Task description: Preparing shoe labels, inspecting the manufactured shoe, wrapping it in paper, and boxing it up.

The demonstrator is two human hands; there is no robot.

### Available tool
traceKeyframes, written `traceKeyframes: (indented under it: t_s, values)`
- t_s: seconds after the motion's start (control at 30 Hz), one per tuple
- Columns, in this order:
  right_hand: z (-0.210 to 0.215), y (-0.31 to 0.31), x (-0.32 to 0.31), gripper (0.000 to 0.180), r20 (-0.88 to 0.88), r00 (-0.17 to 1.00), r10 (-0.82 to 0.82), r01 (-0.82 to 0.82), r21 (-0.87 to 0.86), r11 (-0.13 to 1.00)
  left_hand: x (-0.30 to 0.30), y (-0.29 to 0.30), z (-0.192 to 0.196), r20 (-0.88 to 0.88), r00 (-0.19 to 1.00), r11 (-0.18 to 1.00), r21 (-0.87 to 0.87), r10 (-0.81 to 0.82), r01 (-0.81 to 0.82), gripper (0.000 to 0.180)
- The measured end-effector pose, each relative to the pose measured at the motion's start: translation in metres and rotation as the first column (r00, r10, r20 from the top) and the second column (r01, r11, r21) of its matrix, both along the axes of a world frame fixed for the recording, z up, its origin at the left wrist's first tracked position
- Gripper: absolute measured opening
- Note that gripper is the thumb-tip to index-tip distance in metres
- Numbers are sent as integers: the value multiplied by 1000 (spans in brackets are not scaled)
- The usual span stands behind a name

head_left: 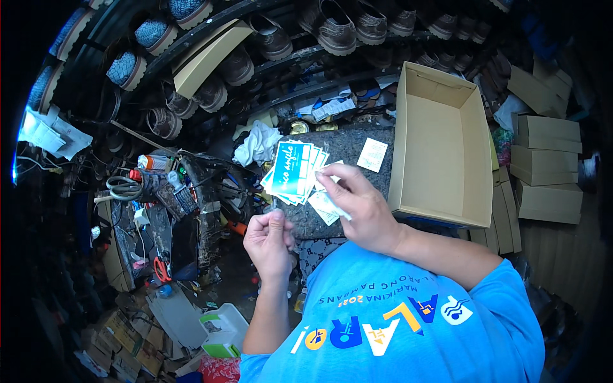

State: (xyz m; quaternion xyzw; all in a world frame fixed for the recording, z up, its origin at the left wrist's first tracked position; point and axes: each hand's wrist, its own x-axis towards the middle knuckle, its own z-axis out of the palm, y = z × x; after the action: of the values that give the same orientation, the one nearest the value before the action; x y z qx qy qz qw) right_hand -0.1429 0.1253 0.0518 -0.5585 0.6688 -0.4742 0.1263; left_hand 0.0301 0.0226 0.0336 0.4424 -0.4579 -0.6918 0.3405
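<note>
A: ok so what's this person actually wearing?

B: bright blue tee (460, 348) with short sleeves (503, 290), kinda wrinkly around the shoulder.

A: any print on it?

B: yep, a row of chunky letters (381, 338) in white, blue and yellow-orange, little figures worked into some of them. Round orange badge (315, 339) near one end, white patch (456, 310) with dark wavy lines at the other.

A: anything else?

B: smaller, mostly dark lettering (357, 295) runs alongside. Forearms (265, 313) are bare, same for the left hand (268, 239) and right hand (363, 207).
</note>
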Motion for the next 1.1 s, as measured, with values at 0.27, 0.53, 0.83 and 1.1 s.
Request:
traceKeyframes:
  t_s: [0.27,0.53,0.83,1.1]
  values:
    - [-14,-1,16,56,-29,973,227,-191,445,875,22,-1,-8,73,993,996,18,-93,92,17]
    - [19,6,6,52,399,870,288,-461,455,762,15,6,12,18,986,985,45,-166,165,12]
    - [25,14,-2,38,975,215,-58,-265,116,957,-20,28,39,-2,982,959,-218,-188,183,10]
    - [39,16,9,32,835,538,-118,-60,178,982,-32,25,47,155,974,855,-469,-166,220,7]
